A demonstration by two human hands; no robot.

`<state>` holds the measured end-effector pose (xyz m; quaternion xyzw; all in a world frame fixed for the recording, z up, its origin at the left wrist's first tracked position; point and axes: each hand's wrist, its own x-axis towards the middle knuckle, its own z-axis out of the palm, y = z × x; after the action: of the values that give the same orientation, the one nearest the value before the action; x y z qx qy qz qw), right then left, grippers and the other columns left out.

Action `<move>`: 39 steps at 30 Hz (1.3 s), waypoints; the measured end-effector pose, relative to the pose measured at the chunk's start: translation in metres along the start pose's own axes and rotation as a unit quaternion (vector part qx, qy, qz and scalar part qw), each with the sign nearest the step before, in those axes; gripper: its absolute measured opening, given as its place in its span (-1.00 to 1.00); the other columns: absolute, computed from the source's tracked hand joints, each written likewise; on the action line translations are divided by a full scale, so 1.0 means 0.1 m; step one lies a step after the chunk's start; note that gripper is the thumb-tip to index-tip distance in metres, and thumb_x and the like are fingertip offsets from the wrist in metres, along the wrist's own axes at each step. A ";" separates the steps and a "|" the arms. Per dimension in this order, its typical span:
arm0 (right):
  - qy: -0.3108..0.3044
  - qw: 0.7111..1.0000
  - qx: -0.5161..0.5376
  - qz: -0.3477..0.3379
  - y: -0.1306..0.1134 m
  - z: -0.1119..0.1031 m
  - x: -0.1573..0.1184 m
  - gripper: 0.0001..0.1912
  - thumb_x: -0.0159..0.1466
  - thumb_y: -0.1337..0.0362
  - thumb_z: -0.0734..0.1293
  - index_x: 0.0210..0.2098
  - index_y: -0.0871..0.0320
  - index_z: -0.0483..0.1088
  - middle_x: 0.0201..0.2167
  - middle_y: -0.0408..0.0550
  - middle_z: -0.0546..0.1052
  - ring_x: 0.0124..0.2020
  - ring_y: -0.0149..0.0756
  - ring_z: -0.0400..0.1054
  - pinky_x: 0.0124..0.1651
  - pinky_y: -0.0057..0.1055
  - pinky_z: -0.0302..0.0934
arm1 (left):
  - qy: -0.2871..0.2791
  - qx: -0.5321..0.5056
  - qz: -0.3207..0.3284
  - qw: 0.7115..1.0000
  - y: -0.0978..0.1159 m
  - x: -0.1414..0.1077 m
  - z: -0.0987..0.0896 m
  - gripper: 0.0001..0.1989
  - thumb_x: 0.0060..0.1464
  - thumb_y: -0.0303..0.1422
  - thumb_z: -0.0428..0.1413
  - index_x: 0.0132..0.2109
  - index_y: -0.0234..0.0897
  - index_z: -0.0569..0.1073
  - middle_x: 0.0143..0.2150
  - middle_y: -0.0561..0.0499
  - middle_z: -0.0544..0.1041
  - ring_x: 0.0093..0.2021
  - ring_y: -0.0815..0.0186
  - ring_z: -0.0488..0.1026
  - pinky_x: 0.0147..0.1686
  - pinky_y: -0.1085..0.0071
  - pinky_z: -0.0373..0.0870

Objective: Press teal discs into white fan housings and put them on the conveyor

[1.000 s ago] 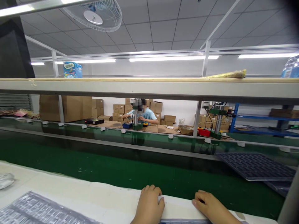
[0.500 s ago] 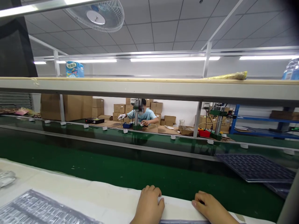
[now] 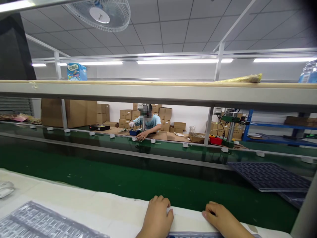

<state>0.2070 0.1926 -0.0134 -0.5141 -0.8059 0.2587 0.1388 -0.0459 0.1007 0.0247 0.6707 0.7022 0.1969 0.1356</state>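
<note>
My left hand rests on the front edge of the white-covered table, its fingers curled over beside the green conveyor. To its right, my right hand lies on the same edge with its fingers bent under. Whether either hand holds anything is hidden. Between and below them, a strip of a dark tray shows at the bottom of the picture. A clear plastic tray of many small parts lies on the table at the lower left.
Past the table runs a green conveyor belt, with dark trays on its right. A shelf crosses above. Beyond, a person in a light blue shirt works by a drill press; a crumpled plastic bag lies far left.
The person across has reached a bare hand forward to the far belt, where another small white piece now shows. The white pieces shifted slightly right. My hands have barely moved.
</note>
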 end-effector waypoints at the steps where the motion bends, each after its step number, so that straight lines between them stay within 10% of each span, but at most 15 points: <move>1: 0.000 1.000 -0.001 0.000 0.00 0.00 0.00 -0.69 0.29 0.13 0.17 -0.54 0.11 0.17 -0.35 -0.02 0.41 -0.32 -0.19 0.35 -0.27 -0.36 0.12 | 0.000 -0.001 0.000 1.000 0.00 0.00 0.00 -0.78 0.25 -0.24 0.12 -0.10 -0.30 0.52 -0.06 -0.07 0.56 0.00 0.16 0.48 0.05 0.04 0.40; 39: 0.000 1.000 -0.005 -0.003 -0.04 -0.02 -0.02 -0.69 0.29 0.11 0.15 -0.54 0.10 0.16 -0.35 -0.01 0.43 -0.28 -0.15 0.36 -0.24 -0.34 0.12 | 0.002 -0.003 0.008 1.000 0.02 -0.01 -0.02 -0.79 0.25 -0.26 0.12 -0.10 -0.31 0.52 -0.07 -0.07 0.56 -0.01 0.16 0.49 0.02 0.05 0.42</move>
<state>0.2058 0.1897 -0.0096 -0.5120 -0.8088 0.2546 0.1372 -0.0452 0.0991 0.0277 0.6753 0.6969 0.2008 0.1346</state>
